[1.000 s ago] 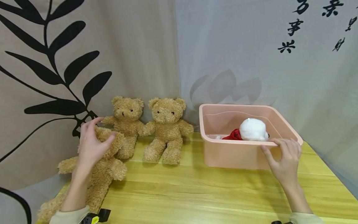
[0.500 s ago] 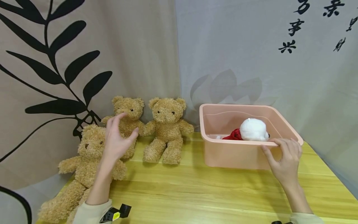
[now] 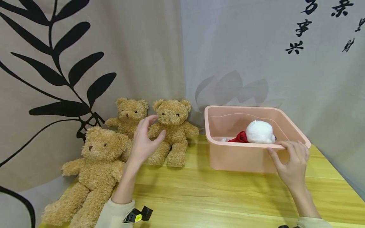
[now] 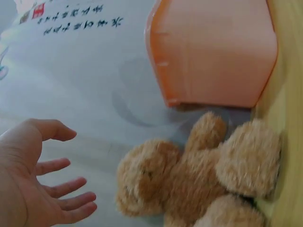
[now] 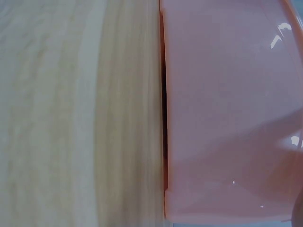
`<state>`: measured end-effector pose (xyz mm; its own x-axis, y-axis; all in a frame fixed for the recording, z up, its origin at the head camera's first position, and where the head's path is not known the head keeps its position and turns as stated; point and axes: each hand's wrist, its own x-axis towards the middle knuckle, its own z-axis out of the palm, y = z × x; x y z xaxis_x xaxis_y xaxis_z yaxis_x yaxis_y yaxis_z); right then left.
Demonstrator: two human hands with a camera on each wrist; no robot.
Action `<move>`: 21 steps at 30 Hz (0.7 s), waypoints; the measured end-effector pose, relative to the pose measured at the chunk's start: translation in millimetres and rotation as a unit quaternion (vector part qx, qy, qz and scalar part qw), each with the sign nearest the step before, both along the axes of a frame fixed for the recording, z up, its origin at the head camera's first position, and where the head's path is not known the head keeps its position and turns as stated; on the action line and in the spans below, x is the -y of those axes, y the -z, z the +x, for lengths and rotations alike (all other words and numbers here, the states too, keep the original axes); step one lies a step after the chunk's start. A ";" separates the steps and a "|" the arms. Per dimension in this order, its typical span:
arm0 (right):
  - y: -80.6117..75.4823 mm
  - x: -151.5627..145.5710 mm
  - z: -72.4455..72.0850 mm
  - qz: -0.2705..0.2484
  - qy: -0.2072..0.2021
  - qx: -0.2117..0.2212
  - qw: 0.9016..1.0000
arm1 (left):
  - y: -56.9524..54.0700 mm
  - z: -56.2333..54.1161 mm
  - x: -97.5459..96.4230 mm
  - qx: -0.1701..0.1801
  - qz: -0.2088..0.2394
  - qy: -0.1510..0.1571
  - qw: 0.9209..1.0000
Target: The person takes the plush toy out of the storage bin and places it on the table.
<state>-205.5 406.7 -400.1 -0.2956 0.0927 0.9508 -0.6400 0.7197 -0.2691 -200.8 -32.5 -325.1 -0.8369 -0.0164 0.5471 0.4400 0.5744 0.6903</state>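
My left hand [image 3: 144, 141] is in the air with fingers spread and nothing in them. In the head view it overlaps the right-hand teddy bear [image 3: 177, 126]; the left wrist view shows the fingers apart from that bear's head [image 4: 149, 177]. My right hand [image 3: 293, 164] grips the front rim of a pink plastic bin [image 3: 242, 158], thumb outside and fingers over the edge. Inside the bin lies a white plush toy [image 3: 259, 132] with red cloth, its lower part hidden by the front wall. The right wrist view is mostly filled by the bin's side [image 5: 227, 118].
Another tan teddy bear [image 3: 129, 114] sits at the back against the cloth wall. A larger-looking one [image 3: 98, 171] leans at the table's left, close beside my left forearm. The wooden table [image 3: 216, 196] runs along the front. A black cable [image 3: 21, 199] curves at the far left.
My left hand has moved right, away from the leftmost teddy bear and past the back left one, toward the right-hand bear. My right hand stays on the bin's rim.
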 end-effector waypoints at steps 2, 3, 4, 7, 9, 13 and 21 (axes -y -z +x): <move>0.9 -0.8 -0.3 0.000 0.000 0.003 1.000 | 1.2 -2.0 -8.9 -0.012 0.005 0.019 1.000; 1.6 -1.3 -0.5 0.001 0.002 0.005 1.000 | 1.6 -2.5 -13.2 -0.017 0.008 0.027 0.999; 2.2 -1.8 -0.9 0.002 0.002 0.007 1.000 | 2.1 -3.3 -17.6 -0.024 0.010 0.036 0.999; 3.8 -3.4 -1.7 0.002 0.005 0.009 1.000 | 3.8 -5.7 -30.9 -0.037 0.020 0.063 0.997; 4.7 -4.3 -2.0 0.003 0.005 0.009 1.000 | 4.2 -6.8 -40.4 -0.041 0.025 0.079 0.996; 5.6 -4.7 -2.2 0.004 0.003 0.006 1.000 | 3.6 -8.6 -59.1 -0.037 0.027 0.104 0.994; 4.6 -3.8 -1.8 0.003 0.004 0.004 1.000 | -2.4 -15.3 -97.9 -0.047 0.026 0.138 0.989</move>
